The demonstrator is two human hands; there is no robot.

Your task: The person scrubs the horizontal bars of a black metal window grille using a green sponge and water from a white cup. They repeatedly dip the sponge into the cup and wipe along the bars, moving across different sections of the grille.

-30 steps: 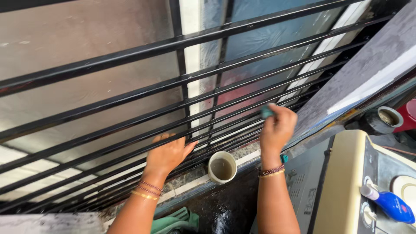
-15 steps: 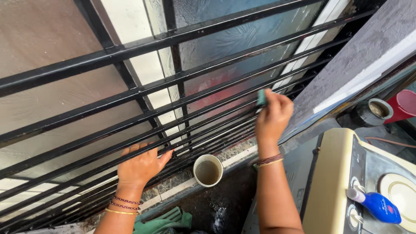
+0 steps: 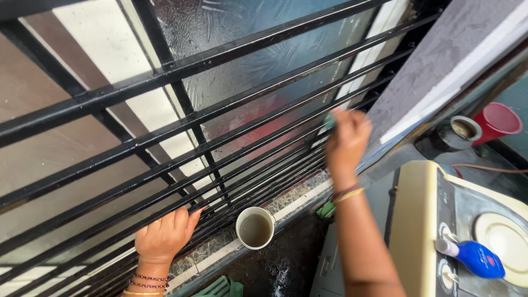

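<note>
Black window bars [image 3: 165, 132], teal sponge [image 3: 329, 120], cream mug [image 3: 254, 228], blue bottle [image 3: 478, 258], red cup [image 3: 496, 122].

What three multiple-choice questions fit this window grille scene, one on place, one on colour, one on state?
1. Where does the pale round cup stand?
A. on the stone sill
B. on the machine
C. in a hand

2. What colour is the plastic bottle lying on the cream machine?
A. green
B. blue
C. yellow

3. What is the left hand doing?
A. hanging free
B. holding the cup
C. gripping a black metal bar

Answers: A, the cup sits below the bars; B, its body is blue; C, fingers curl over the bar.
</note>
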